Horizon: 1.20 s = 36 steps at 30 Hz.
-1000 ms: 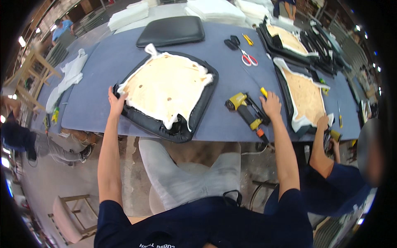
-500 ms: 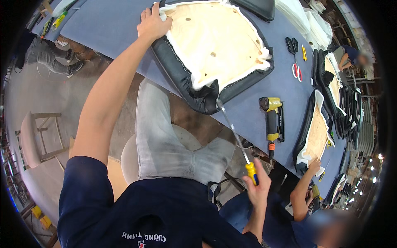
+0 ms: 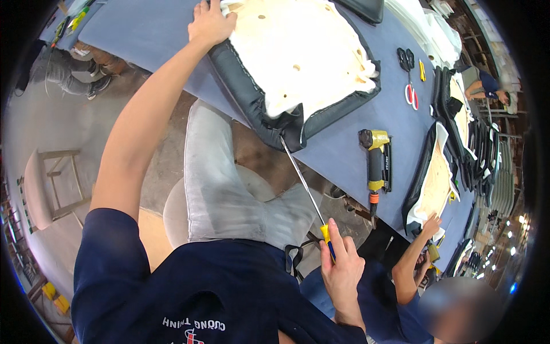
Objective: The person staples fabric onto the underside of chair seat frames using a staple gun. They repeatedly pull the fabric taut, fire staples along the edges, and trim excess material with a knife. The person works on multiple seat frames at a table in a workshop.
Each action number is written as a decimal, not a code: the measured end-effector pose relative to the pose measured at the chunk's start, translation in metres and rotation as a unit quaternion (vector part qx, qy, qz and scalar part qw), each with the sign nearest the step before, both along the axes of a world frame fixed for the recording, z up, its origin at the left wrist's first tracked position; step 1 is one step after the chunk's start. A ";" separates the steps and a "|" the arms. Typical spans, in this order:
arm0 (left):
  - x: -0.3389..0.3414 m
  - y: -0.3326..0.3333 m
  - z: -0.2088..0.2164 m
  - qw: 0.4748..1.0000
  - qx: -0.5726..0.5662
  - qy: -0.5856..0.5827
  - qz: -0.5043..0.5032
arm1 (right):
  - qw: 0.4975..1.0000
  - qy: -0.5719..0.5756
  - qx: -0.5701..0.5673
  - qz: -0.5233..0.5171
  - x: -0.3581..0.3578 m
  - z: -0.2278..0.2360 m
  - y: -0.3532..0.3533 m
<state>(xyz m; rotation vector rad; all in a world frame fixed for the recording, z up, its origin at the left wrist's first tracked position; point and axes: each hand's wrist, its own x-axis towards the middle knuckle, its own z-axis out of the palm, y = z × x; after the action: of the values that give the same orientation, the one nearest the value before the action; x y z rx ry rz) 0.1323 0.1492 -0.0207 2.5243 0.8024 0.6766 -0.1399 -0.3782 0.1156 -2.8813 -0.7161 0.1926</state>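
Note:
An upholstered seat panel (image 3: 292, 63) lies underside up at the table's near edge, pale wood with holes, white padding at its rim and black leather-like cover around it. My left hand (image 3: 211, 24) grips its far-left edge, fingers over the outer side and thumb toward the board. My right hand (image 3: 344, 266) is closed around the yellow-and-blue handle of a long screwdriver (image 3: 306, 189). The shaft points up and left, and its tip touches the folded black cover (image 3: 286, 127) at the panel's near corner. The exact end of the tip is hard to make out.
On the blue-grey table (image 3: 338, 152) lie a yellow-and-black staple gun (image 3: 376, 160), scissors (image 3: 409, 80) and a small yellow cutter (image 3: 422, 70). At the right, a co-worker's hand (image 3: 432, 225) touches another seat panel (image 3: 435, 172). A chair frame (image 3: 54, 183) stands on the floor at left.
My right hand has moved left and slightly down with the screwdriver. Its tip has gone from the padding's edge onto the black corner fold. My left hand keeps its place on the panel.

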 end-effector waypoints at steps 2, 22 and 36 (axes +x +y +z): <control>0.002 0.007 -0.007 1.000 0.020 -0.013 -0.004 | 1.000 0.008 -0.026 0.011 0.005 0.015 0.007; 0.008 0.013 -0.013 0.998 -0.009 0.054 -0.023 | 0.459 0.630 0.584 -0.227 -0.035 -0.161 0.006; 0.011 0.010 -0.009 0.997 -0.011 0.073 -0.014 | 0.455 0.720 0.487 -0.195 0.013 -0.230 -0.007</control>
<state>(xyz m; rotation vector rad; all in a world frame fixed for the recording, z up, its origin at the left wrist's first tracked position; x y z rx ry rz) 0.1429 0.1592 -0.0295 2.5835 0.8180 0.4766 -0.1273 -0.3856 -0.1141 -0.8904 0.2410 1.3205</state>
